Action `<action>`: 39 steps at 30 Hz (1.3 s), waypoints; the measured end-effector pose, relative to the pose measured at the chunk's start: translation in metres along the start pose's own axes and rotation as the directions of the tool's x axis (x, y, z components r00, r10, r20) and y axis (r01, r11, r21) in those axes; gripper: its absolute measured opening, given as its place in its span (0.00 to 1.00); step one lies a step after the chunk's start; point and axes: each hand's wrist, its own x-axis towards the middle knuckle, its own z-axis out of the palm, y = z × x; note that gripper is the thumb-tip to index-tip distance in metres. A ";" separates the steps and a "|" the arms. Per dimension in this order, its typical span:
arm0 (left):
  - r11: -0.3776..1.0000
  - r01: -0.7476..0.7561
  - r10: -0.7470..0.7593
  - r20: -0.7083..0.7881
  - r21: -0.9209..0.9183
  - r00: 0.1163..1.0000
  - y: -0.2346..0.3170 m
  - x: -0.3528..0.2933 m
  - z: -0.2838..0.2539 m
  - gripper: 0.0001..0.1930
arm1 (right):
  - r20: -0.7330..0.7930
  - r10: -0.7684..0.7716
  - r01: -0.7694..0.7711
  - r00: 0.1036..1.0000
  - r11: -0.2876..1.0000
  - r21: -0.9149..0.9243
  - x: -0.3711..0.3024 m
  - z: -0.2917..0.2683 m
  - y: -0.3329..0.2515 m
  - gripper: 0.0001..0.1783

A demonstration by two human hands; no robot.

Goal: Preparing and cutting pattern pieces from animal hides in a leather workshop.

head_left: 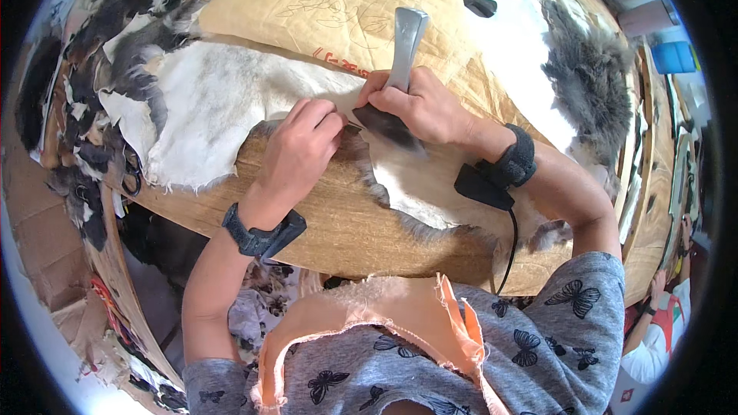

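Observation:
A pale fur pelt (223, 92), skin side up with grey fur along its edge, lies across the wooden table. My right hand (430, 107) is closed around a knife (409, 34); its flat grey metal handle sticks up above the fist. The knife's dark, wide lower end points down at the pelt, partly blurred. Just to the left, my left hand (304, 142) is closed with fingers pinched on the pelt's edge, close to the blade. Another stretch of pelt (419, 188) spreads below my right hand, its fur fringe toward me.
Beyond the hands lies a large brown paper sheet (338, 0) with pen marks. Fur scraps (115, 31) heap up at the left, near scissors handles (132, 175). Grey fur (588, 69) lies at the right. A cable (513, 253) hangs from my right wristband. A co-worker's arm (653, 300) shows far right.

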 end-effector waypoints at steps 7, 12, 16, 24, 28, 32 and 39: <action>0.982 -0.136 0.125 0.089 0.130 0.988 0.000 0.003 -0.003 0.04 | 0.025 0.112 -0.114 0.993 0.993 0.045 -0.001 0.002 -0.002 0.15; 0.983 -0.129 0.118 0.083 0.134 0.989 -0.004 0.004 -0.002 0.05 | 0.026 0.047 -0.047 0.999 0.999 -0.008 -0.002 0.004 0.001 0.15; 0.992 -0.097 0.093 0.054 0.081 0.994 -0.005 0.005 -0.004 0.09 | -0.007 0.074 -0.074 0.997 0.997 -0.003 -0.003 0.004 -0.002 0.14; 0.989 0.139 -0.141 -0.018 -0.057 0.990 -0.014 -0.004 -0.006 0.08 | 0.154 0.124 -0.154 0.980 0.968 0.198 -0.005 -0.008 -0.003 0.18; 0.953 0.269 -0.279 -0.065 -0.137 0.958 -0.005 -0.010 -0.006 0.11 | 0.029 0.180 -0.182 0.983 0.946 0.268 0.012 -0.027 -0.040 0.16; 0.957 0.279 -0.284 -0.063 -0.075 0.957 -0.001 -0.004 -0.001 0.11 | 0.000 0.058 -0.058 0.998 0.997 0.047 0.035 -0.015 -0.037 0.17; 0.898 0.394 -0.409 -0.038 -0.194 0.912 0.000 -0.011 -0.004 0.05 | 0.146 -0.194 0.192 0.970 0.981 0.025 0.046 0.006 -0.001 0.10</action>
